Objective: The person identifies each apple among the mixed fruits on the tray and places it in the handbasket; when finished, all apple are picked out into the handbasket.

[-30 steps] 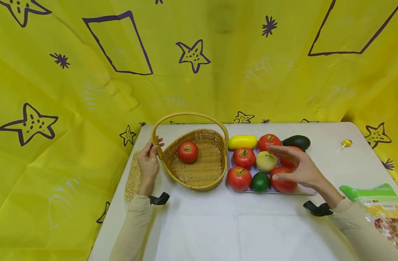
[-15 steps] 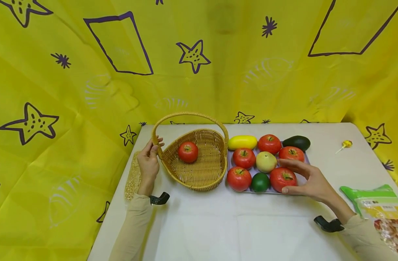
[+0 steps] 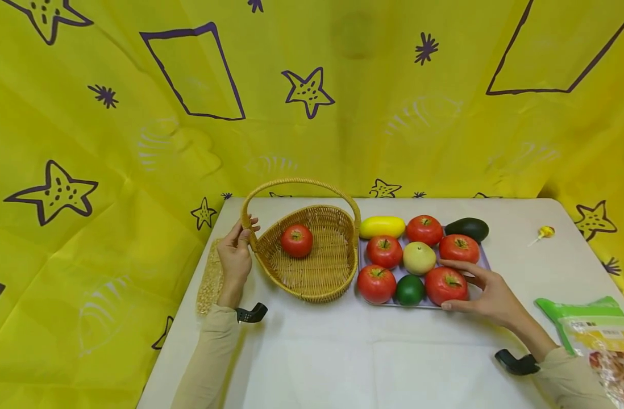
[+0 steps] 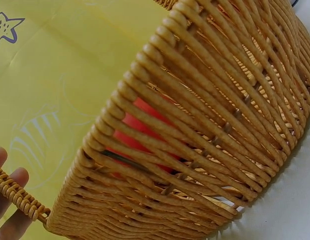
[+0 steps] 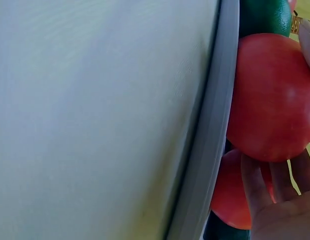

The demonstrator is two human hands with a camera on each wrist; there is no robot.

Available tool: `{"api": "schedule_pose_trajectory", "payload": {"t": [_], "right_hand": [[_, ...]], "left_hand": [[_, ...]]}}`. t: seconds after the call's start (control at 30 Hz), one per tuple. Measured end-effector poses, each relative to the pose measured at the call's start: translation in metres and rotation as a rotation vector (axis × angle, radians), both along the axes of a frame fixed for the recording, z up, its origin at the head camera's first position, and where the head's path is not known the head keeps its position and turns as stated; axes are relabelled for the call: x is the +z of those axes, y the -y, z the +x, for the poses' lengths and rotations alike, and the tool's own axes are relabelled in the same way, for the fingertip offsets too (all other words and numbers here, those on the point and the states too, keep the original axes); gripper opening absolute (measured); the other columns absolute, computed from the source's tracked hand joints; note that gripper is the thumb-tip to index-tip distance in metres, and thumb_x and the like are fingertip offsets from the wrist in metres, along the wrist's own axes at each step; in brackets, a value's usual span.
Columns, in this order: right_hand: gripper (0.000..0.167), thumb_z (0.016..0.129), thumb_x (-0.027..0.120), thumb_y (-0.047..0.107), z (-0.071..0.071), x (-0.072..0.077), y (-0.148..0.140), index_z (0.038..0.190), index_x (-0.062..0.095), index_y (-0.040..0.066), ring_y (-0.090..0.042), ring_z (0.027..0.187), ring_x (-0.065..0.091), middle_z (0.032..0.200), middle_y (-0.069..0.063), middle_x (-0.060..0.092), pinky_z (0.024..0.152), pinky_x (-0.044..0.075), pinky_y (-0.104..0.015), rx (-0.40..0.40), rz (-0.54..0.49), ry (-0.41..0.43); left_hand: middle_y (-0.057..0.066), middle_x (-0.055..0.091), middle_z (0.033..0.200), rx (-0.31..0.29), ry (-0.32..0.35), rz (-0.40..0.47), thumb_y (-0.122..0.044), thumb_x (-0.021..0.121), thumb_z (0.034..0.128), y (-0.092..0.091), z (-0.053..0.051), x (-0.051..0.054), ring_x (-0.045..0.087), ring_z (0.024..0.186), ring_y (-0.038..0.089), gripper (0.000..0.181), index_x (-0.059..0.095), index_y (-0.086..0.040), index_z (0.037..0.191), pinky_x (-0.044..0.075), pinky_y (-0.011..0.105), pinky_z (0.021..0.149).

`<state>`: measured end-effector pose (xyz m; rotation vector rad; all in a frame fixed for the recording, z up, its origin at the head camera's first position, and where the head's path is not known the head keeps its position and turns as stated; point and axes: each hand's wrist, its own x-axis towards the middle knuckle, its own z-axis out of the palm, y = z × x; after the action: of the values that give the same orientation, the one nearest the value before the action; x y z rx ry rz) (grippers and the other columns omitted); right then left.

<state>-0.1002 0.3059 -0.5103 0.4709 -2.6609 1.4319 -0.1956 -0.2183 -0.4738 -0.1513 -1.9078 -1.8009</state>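
Observation:
In the head view my left hand (image 3: 235, 258) holds the handle of a wicker basket (image 3: 332, 270) at its left base. A red apple (image 3: 296, 241) lies inside; the left wrist view shows it only through the weave. My right hand (image 3: 488, 295) is around the red apple (image 3: 446, 286) at the tray's front right, thumb on the near side, fingers on the far side. In the right wrist view this apple (image 5: 272, 97) rests between thumb and fingers (image 5: 257, 185), just inside the tray rim (image 5: 215, 110). Part of the thumb is out of that view.
More red apples, a pale round fruit (image 3: 419, 258), a green round fruit (image 3: 410, 290), a yellow oblong fruit (image 3: 382, 227) and a dark green oblong one (image 3: 467, 229) crowd the tray. A lollipop (image 3: 546, 231) and a green-topped food bag (image 3: 593, 329) lie right; a grain bag (image 3: 209, 284) lies left.
My right hand has come down and toward the front, from above the tray to around the front-right apple. The left hand keeps holding the basket handle. The head view has tilted slightly.

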Motion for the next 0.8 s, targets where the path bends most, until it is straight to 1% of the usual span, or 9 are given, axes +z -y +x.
{"api": "schedule_pose_trajectory", "payload": {"t": [0.1, 0.23, 0.3, 0.4, 0.5, 0.57, 0.7, 0.73, 0.8], "right_hand": [[0.084, 0.065, 0.103, 0.011, -0.001, -0.003, -0.001, 0.141, 0.067, 0.009, 0.015, 0.124, 0.049, 0.141, 0.029, 0.059, 0.098, 0.041, 0.002, 0.008, 0.028, -0.036], [0.087, 0.061, 0.105, 0.013, -0.003, -0.005, -0.003, 0.14, 0.068, 0.008, 0.018, 0.125, 0.048, 0.142, 0.025, 0.061, 0.099, 0.041, 0.002, 0.04, 0.048, -0.081], [0.086, 0.06, 0.105, 0.012, -0.003, -0.004, -0.002, 0.138, 0.069, 0.008, 0.02, 0.123, 0.05, 0.141, 0.024, 0.062, 0.098, 0.043, 0.001, 0.042, 0.043, -0.084], [0.083, 0.059, 0.106, 0.014, -0.003, 0.001, -0.001, 0.135, 0.072, 0.01, 0.02, 0.119, 0.052, 0.138, 0.017, 0.065, 0.095, 0.045, 0.001, 0.026, 0.045, -0.072], [0.081, 0.059, 0.106, 0.016, -0.002, 0.006, -0.001, 0.133, 0.074, 0.012, 0.02, 0.115, 0.052, 0.134, 0.005, 0.069, 0.092, 0.046, 0.002, 0.014, 0.065, -0.056], [0.079, 0.06, 0.106, 0.017, -0.003, 0.01, -0.001, 0.133, 0.074, 0.012, 0.02, 0.114, 0.051, 0.132, 0.01, 0.069, 0.092, 0.045, 0.002, 0.01, 0.072, -0.035], [0.076, 0.064, 0.104, 0.016, -0.003, 0.019, 0.0, 0.134, 0.073, 0.012, 0.016, 0.112, 0.053, 0.129, 0.027, 0.063, 0.091, 0.048, 0.0, 0.012, 0.059, 0.02], [0.076, 0.065, 0.104, 0.016, -0.003, 0.022, 0.001, 0.135, 0.073, 0.012, 0.014, 0.112, 0.054, 0.129, 0.028, 0.062, 0.091, 0.049, -0.002, 0.013, 0.052, 0.036], [0.075, 0.067, 0.103, 0.015, -0.003, 0.028, 0.003, 0.135, 0.073, 0.013, 0.012, 0.11, 0.057, 0.132, 0.021, 0.064, 0.089, 0.053, -0.005, 0.017, 0.039, 0.063]], "left_hand": [[0.034, 0.07, 0.127, 0.002, 0.003, -0.001, -0.004, 0.055, 0.1082, 0.0, 0.0, 0.0, 0.078, 0.104, 0.016, 0.035, 0.066, 0.004, 0.141, 0.061, 0.03, 0.101], [0.033, 0.071, 0.127, 0.009, 0.006, -0.011, -0.004, 0.055, 0.1082, -0.001, 0.001, 0.001, 0.078, 0.105, 0.02, 0.035, 0.067, 0.003, 0.14, 0.061, 0.029, 0.101], [0.032, 0.071, 0.127, 0.009, 0.005, -0.012, -0.004, 0.055, 0.1082, -0.001, 0.001, 0.002, 0.078, 0.105, 0.022, 0.034, 0.067, 0.003, 0.14, 0.061, 0.028, 0.1], [0.033, 0.07, 0.127, 0.007, -0.001, -0.009, -0.003, 0.055, 0.1083, -0.001, 0.0, 0.001, 0.078, 0.105, 0.022, 0.034, 0.067, 0.004, 0.14, 0.061, 0.026, 0.098], [0.035, 0.07, 0.126, 0.006, -0.006, -0.003, -0.003, 0.055, 0.1079, -0.001, -0.001, 0.0, 0.078, 0.104, 0.022, 0.034, 0.067, 0.005, 0.139, 0.062, 0.026, 0.098], [0.035, 0.07, 0.125, 0.009, -0.008, -0.007, -0.003, 0.055, 0.1079, -0.001, -0.001, -0.001, 0.079, 0.104, 0.022, 0.034, 0.067, 0.006, 0.138, 0.062, 0.026, 0.097], [0.033, 0.071, 0.125, 0.012, -0.002, -0.017, -0.004, 0.056, 0.108, 0.0, -0.001, -0.001, 0.078, 0.104, 0.021, 0.034, 0.067, 0.005, 0.139, 0.061, 0.028, 0.099], [0.033, 0.071, 0.125, 0.012, 0.0, -0.017, -0.004, 0.056, 0.108, 0.0, -0.001, -0.001, 0.078, 0.104, 0.02, 0.034, 0.067, 0.004, 0.139, 0.061, 0.03, 0.1], [0.033, 0.071, 0.125, 0.011, 0.004, -0.014, -0.004, 0.055, 0.108, 0.0, 0.0, -0.001, 0.078, 0.103, 0.016, 0.034, 0.067, 0.004, 0.139, 0.061, 0.029, 0.1]]}}
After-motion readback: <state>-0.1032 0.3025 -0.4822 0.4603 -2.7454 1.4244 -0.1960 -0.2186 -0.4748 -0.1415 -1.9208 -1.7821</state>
